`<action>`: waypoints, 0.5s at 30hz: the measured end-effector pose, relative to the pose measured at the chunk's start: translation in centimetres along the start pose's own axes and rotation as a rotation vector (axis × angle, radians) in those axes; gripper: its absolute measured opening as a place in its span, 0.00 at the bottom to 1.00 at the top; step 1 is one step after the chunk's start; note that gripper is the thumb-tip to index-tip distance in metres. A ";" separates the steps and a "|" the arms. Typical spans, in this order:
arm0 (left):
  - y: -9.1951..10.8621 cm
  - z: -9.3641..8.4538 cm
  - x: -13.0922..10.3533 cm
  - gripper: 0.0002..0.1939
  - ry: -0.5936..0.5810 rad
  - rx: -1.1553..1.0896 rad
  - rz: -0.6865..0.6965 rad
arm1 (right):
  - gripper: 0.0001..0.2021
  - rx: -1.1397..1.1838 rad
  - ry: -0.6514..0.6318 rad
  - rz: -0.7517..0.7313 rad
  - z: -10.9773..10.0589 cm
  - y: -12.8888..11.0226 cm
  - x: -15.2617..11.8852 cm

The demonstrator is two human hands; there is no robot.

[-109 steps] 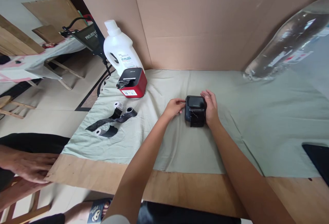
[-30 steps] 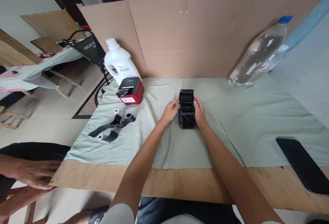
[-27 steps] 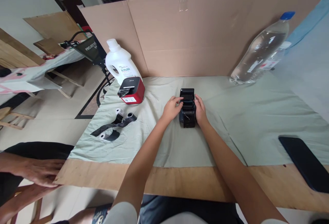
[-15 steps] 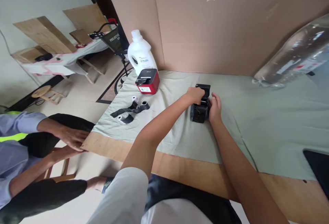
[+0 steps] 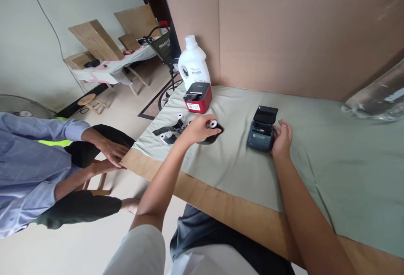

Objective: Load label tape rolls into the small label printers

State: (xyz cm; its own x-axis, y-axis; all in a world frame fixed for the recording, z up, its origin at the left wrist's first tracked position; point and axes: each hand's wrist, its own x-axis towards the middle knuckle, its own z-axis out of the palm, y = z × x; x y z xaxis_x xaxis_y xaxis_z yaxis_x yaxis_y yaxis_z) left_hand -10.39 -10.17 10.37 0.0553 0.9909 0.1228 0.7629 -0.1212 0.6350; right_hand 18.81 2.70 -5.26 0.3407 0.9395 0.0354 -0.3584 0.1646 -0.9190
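My left hand (image 5: 200, 129) grips a black roll with a white core (image 5: 213, 124), a loose black strip hanging from it above the cloth. Behind and left of this hand lie several similar black rolls (image 5: 168, 138), partly covered by the hand. A small dark portable printer (image 5: 260, 138) sits on the cloth with its lid (image 5: 266, 115) flipped up and its roll bay showing. My right hand (image 5: 282, 139) holds the printer's right side, fingers curled against it. A red and black printer (image 5: 202, 98) stands farther back, with black film at its front.
Behind the red printer stands a white jug (image 5: 194, 64), before a cardboard screen (image 5: 277, 35). A plastic-wrapped bundle (image 5: 375, 94) leans at the right. At the left a seated person's hand (image 5: 112, 151) rests by the wooden table edge (image 5: 139, 166). A stool (image 5: 91, 100) stands beyond.
My left hand has lifted the black roll out of the dark printer and carried it left, near the other rolls. My right hand stays at the printer. The view has swung left.
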 end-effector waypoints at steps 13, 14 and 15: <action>-8.7 -2.0 -4.0 0.31 -0.034 0.372 -0.478 | 0.21 -0.014 -0.014 -0.010 0.0 0.0 -0.1; -9.2 -2.9 -3.6 0.33 0.037 0.362 -0.490 | 0.21 -0.011 -0.012 -0.012 0.0 0.0 0.0; -9.7 -3.8 -2.9 0.34 0.116 0.360 -0.507 | 0.21 -0.006 -0.010 -0.013 -0.1 0.1 0.1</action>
State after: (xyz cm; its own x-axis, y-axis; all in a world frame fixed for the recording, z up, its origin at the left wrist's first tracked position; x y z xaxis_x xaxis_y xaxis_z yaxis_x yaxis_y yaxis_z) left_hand -20.41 -12.10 6.71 -0.4245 0.9049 -0.0314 0.8461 0.4089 0.3420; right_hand 18.85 2.75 -5.38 0.3368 0.9402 0.0510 -0.3491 0.1750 -0.9206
